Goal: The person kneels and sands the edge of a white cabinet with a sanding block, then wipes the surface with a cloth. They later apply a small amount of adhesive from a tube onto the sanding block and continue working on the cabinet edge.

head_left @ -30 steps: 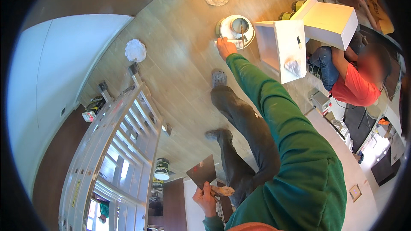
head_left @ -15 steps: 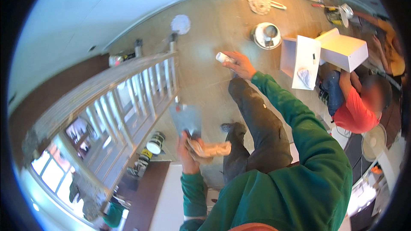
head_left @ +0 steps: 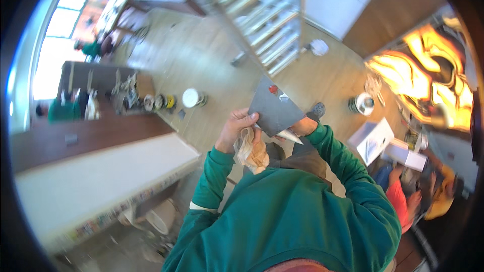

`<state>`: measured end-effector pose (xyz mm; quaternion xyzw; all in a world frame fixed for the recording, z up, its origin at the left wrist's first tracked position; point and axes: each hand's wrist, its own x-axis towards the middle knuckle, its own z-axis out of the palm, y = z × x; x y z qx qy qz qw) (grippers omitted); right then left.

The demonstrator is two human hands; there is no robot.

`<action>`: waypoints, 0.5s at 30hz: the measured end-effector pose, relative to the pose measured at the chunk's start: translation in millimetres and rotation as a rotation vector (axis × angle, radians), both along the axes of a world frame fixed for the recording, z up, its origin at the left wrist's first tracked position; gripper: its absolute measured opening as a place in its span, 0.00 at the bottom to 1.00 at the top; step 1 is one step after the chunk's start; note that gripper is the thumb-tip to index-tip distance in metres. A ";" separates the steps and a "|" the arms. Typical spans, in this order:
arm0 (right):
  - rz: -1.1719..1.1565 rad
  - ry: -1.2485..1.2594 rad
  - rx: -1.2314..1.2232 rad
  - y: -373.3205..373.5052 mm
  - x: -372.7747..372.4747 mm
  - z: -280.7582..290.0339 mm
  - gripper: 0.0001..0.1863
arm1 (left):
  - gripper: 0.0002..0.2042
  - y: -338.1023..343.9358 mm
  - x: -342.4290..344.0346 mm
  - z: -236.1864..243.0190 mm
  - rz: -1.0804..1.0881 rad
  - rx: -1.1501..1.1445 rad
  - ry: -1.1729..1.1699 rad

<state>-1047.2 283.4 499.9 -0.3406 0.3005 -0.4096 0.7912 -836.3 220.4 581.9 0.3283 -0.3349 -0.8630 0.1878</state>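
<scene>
My left hand (head_left: 239, 127) is closed on the near left edge of a flat grey sheet (head_left: 275, 108) that carries a red mark and a small white patch. A crumpled tan cloth or paper (head_left: 251, 152) hangs from the same hand, below its fingers. My right hand (head_left: 304, 127) is at the sheet's lower right edge, its fingers partly hidden. A white tapering thing (head_left: 291, 136) sticks out beneath the sheet beside that hand; its kind is unclear and the grip on it is mostly covered.
A slatted metal ladder (head_left: 252, 15) stands ahead. White buckets (head_left: 191, 97) (head_left: 363, 104) sit on the floor to either side. A white-topped counter (head_left: 101, 171) runs along my left. At right, a person in red (head_left: 401, 201) is near white box-like panels (head_left: 372, 140); another wears yellow (head_left: 441, 191).
My view has swung left. My right hand, earlier stretched forward with a white cylindrical piece, has come back to the sheet. The sheet and tan cloth remain in my left hand.
</scene>
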 end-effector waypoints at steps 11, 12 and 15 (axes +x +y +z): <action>0.524 0.301 -0.191 -52.5 182.6 105.1 0.25 | 0.13 78.4 189.3 49.9 0.653 -0.178 -0.073; 0.532 0.302 -0.219 -56.1 192.7 104.3 0.24 | 0.13 81.5 195.3 47.0 0.699 -0.190 -0.110; 0.591 0.306 -0.332 -75.7 222.3 93.4 0.23 | 0.13 82.2 210.1 35.5 0.852 -0.244 -0.157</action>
